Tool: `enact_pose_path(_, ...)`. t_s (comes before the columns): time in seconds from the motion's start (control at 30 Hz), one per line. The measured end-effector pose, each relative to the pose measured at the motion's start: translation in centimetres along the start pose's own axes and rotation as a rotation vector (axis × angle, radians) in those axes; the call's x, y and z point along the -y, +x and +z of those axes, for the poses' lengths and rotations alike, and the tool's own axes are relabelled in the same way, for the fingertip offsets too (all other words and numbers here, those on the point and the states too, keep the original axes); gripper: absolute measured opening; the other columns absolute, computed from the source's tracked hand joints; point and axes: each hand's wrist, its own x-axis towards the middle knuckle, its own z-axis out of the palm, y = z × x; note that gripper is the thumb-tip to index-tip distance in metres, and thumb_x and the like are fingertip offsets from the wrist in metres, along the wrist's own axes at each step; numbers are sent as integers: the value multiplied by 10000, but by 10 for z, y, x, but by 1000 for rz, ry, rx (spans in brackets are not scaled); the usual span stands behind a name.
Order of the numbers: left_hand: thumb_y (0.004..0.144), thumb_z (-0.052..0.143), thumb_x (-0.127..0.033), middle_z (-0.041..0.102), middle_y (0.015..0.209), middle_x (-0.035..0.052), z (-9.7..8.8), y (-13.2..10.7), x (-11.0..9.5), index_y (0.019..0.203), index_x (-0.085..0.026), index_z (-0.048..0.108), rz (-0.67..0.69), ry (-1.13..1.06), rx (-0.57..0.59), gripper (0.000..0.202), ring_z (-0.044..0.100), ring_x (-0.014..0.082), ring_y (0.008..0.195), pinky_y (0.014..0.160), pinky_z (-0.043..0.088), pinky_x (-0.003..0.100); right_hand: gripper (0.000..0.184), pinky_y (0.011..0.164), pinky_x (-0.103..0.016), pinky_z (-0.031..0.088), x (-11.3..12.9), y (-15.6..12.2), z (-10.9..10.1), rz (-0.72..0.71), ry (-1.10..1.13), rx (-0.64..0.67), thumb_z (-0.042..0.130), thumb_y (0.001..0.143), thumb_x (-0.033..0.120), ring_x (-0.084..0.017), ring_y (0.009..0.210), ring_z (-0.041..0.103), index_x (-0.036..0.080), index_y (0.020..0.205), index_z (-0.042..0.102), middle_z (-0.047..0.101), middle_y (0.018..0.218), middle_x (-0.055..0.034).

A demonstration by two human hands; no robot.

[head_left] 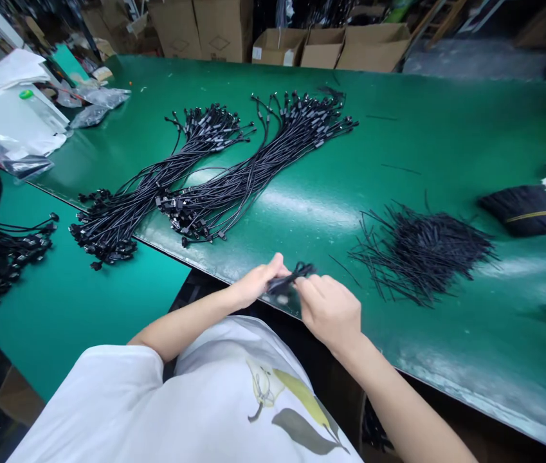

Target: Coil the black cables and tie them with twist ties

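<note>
Over the near edge of the green table, my left hand (263,278) grips a small coiled black cable (296,272). Closed against the cable's other side is my right hand (329,308), its fingers pinched together; whether a tie is between them is hidden by blur. A loose heap of short black ties (436,251) lies to the right of my hands. Beyond them, two long bundles of black cables with connectors rest side by side, one nearer the middle (263,167) and one further left (157,180).
More black cables (7,251) lie on a lower green surface at left. A black bundle with a yellow band (528,211) sits at far right. Papers (7,77) and plastic bags (101,99) occupy the back left. Open cardboard boxes (373,48) stand behind the table (446,128).
</note>
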Motion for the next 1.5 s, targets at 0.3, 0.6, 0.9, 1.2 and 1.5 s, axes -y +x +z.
enact_pose_path(0.3,884,550,-496,533,714,44,5,-20,-19,573,-172,692,183,160,-17,471,512,170,746,781,406,287,296,635,-295,333,-10,1,-1,304,48,31,387,980,213,-172,659,472,199,773,598,583,677,-35)
enact_pose_path(0.6,898,565,-409,605,1250,92,24,-11,-5,1084,-195,667,205,119,-4,301,476,234,1246,1105,290,358,279,568,-264,348,-1,-7,5,747,996,3,465,925,376,-130,593,458,195,730,550,533,681,-7)
enact_pose_path(0.9,830,684,-431,558,682,-61,46,-7,-5,1044,-202,558,75,-412,-119,338,533,73,565,771,477,269,396,400,-202,243,-12,-37,7,1014,1510,298,529,864,522,-66,420,269,168,685,542,329,511,69)
enact_pose_path(1.2,805,715,-371,644,1022,7,81,14,1,1061,-245,619,27,-486,-77,301,617,126,973,883,474,239,583,1107,-426,374,15,-47,10,643,606,-106,368,991,360,-262,1404,299,189,1519,191,292,1511,-156)
enact_pose_path(1.5,866,600,-440,647,1202,100,45,7,26,1217,-215,601,-74,284,174,418,598,228,1117,1052,410,403,373,831,-342,479,-111,-155,-51,1121,-144,119,394,978,261,-253,1022,608,133,1300,534,620,1202,-156)
